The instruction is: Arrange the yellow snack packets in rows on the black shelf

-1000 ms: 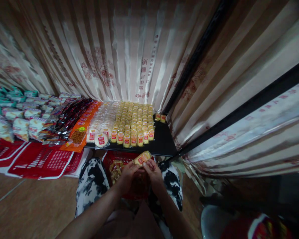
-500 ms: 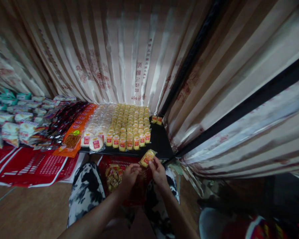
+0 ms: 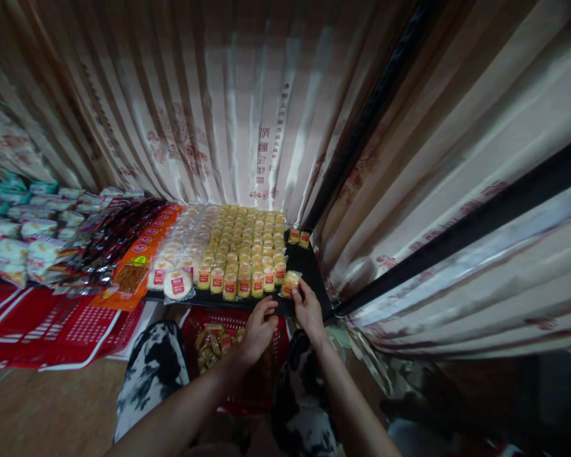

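Observation:
My right hand [image 3: 308, 309] pinches a small yellow wrapped snack pack [image 3: 290, 283] with a red label, over the front right of a black tabletop [image 3: 314, 289]. To its left, my left hand [image 3: 261, 327] hovers at the tabletop's front edge with fingers loosely curled, thumb apart, and nothing visible in them. Rows of matching yellow packs [image 3: 243, 280] stand on the tabletop just left of the held one. Below my hands, a red basket [image 3: 282, 339] between my knees contains several gold-wrapped pieces [image 3: 214, 346].
Clear-wrapped round white crackers [image 3: 177, 285], an orange snack bag [image 3: 132, 277], dark packets [image 3: 118, 231] and white packs [image 3: 45, 254] line up leftward. Two small packs [image 3: 299, 238] sit at the back right corner. Curtains [image 3: 233, 114] and a dark pole [image 3: 361, 120] enclose the area.
My right hand has carried the yellow snack pack forward from above the basket to the tabletop, beside the front row. My left hand has come off the pack's side and shifted slightly forward.

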`<state>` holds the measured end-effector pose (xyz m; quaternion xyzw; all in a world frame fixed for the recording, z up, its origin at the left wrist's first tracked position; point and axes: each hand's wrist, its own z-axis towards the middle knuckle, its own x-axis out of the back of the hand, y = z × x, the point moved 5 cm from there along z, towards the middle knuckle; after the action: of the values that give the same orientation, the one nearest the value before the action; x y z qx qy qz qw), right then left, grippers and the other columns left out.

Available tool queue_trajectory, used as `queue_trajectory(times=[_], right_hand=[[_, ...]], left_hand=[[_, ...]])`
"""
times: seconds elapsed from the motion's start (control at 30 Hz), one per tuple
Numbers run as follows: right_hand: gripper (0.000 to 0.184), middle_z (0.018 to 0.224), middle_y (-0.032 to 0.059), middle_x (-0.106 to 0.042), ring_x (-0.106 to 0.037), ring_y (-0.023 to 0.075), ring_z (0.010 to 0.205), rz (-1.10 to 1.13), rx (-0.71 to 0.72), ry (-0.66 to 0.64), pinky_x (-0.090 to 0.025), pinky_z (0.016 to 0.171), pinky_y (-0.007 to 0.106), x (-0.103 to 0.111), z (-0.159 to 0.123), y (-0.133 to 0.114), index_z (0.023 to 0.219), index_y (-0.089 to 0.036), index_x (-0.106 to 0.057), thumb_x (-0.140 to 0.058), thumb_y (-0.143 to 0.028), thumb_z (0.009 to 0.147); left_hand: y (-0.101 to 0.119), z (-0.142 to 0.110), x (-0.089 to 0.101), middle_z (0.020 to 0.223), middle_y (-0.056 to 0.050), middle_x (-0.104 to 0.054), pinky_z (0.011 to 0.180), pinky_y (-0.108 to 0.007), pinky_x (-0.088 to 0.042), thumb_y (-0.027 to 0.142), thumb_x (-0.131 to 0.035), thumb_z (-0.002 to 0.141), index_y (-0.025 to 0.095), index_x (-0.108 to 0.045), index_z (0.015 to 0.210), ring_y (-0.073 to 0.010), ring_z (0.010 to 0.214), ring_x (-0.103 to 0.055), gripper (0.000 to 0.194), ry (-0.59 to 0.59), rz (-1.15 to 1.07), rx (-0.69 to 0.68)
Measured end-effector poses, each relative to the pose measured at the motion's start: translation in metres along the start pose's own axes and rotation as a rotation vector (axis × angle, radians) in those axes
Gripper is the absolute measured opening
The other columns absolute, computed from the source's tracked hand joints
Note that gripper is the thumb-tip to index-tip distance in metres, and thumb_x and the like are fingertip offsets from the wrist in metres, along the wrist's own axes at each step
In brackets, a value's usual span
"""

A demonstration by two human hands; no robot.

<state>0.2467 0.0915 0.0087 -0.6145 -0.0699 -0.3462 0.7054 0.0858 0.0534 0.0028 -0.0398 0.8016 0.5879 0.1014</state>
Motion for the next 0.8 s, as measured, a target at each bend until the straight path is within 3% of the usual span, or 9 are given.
queue_trajectory(times=[0.33, 0.5, 0.63, 0.8], right_hand=[[0.050, 0.105, 0.0133, -0.063, -0.055, 0.0254, 0.103, -0.063, 0.049, -0.039, -0.043, 0.093, 0.043, -0.018, 0.015, 0.001, 0.121, -0.013, -0.057, -0.039, -0.039, 0.081], [0.050, 0.099, 0.0139, -0.061, -0.059, 0.0232, 0.090, 0.013, 0.048, -0.046, -0.049, 0.084, 0.041, -0.024, 0.011, -0.001, 0.122, -0.011, -0.055, -0.042, -0.037, 0.081], [0.054, 0.106, 0.0153, -0.059, -0.059, 0.0235, 0.094, 0.051, 0.036, 0.013, -0.051, 0.081, 0.039, -0.025, 0.003, -0.001, 0.127, -0.011, -0.049, -0.046, -0.038, 0.081], [0.051, 0.108, 0.0138, -0.061, -0.057, 0.0234, 0.093, -0.094, 0.101, 0.009, -0.048, 0.084, 0.041, -0.033, 0.000, -0.001, 0.130, -0.015, -0.049, -0.042, -0.035, 0.084]], left_hand=[[-0.002, 0.020, 0.002, 0.138, -0.006, -0.047, 0.090, -0.034, -0.050, 0.005, -0.054, 0.069, 0.019, -0.065, 0.098, -0.0226, 0.113, -0.053, 0.034, 0.023, 0.075, 0.004], [-0.005, 0.023, 0.002, 0.140, -0.007, -0.043, 0.077, -0.029, -0.055, 0.006, -0.051, 0.071, 0.019, -0.063, 0.101, -0.0234, 0.115, -0.052, 0.035, 0.003, 0.125, -0.005], [-0.004, 0.022, 0.001, 0.142, -0.006, -0.041, 0.065, -0.021, -0.055, 0.006, -0.048, 0.071, 0.019, -0.062, 0.103, -0.0238, 0.117, -0.051, 0.037, -0.009, 0.140, -0.003], [-0.003, 0.022, 0.002, 0.141, -0.007, -0.042, 0.063, -0.019, -0.054, 0.004, -0.046, 0.072, 0.018, -0.062, 0.105, -0.0219, 0.115, -0.052, 0.039, -0.007, 0.140, 0.003]])
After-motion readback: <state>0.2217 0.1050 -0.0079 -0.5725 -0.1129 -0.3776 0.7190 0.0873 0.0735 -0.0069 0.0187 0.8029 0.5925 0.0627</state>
